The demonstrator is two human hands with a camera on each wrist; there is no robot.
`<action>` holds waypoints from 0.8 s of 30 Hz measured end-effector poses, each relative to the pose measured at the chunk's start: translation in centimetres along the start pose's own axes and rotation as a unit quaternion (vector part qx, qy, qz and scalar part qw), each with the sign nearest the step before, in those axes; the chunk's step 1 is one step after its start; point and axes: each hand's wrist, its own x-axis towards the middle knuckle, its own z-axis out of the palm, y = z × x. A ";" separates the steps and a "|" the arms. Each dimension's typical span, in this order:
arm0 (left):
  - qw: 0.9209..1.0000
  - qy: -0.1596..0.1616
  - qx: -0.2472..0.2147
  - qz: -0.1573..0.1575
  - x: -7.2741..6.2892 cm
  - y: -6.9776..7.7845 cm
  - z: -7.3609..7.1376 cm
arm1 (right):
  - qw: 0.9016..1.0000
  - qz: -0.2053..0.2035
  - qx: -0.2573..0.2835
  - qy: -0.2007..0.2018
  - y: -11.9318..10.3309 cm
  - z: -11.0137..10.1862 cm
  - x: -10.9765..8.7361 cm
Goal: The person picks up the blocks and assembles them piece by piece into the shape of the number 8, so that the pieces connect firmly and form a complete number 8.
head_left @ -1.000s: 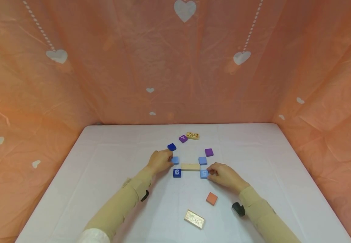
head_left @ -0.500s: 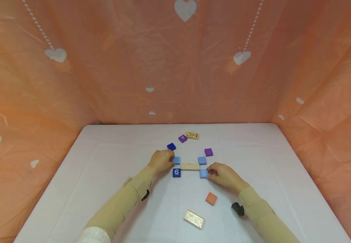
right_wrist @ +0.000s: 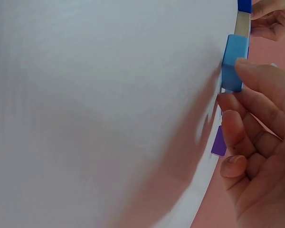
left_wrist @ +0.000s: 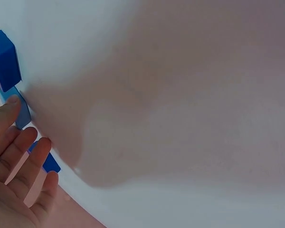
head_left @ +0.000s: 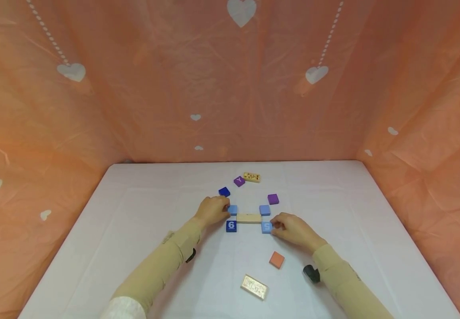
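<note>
My left hand (head_left: pixel 212 210) pinches a plain light blue block (head_left: pixel 233 210) between thumb and fingertips at the left of the group. The left wrist view shows the thumb on that light blue block (left_wrist: pixel 22 111). On the other side, my right hand (head_left: pixel 295 229) has its thumb and index finger on a light blue block marked 5 (head_left: pixel 266 227); its number is out of sight in the right wrist view. Between the two sides lies a pale wooden bar (head_left: pixel 249 219). A dark blue block marked 6 (head_left: pixel 231 226) touches or nearly touches the bar's left end.
Another light blue block (head_left: pixel 264 210) sits behind the bar's right end. Farther back are a dark blue block (head_left: pixel 224 192), a purple block (head_left: pixel 273 199), a purple Y block (head_left: pixel 239 181) and a patterned tile (head_left: pixel 251 177). Nearer lie an orange block (head_left: pixel 276 260) and a gold tile (head_left: pixel 254 287).
My left hand has slid slightly right with the plain light blue block, bringing it closer to the bar's left end. My right hand stays in place at the 5 block.
</note>
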 end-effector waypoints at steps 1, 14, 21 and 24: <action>1.000 0.002 0.000 0.002 0.0 0.0 0.0 | 1.000 0.001 0.000 0.000 -0.1 0.0 0.0; 1.000 0.004 -0.002 0.007 0.1 -0.4 0.6 | 1.000 0.010 0.006 -0.003 -0.2 0.0 0.0; 1.000 -0.010 -0.017 0.001 0.0 -0.4 0.5 | 1.000 0.001 0.000 0.002 -0.1 0.0 0.0; 1.000 -0.014 -0.021 -0.002 0.0 -0.4 0.4 | 1.000 -0.002 -0.001 0.005 0.0 0.0 -0.1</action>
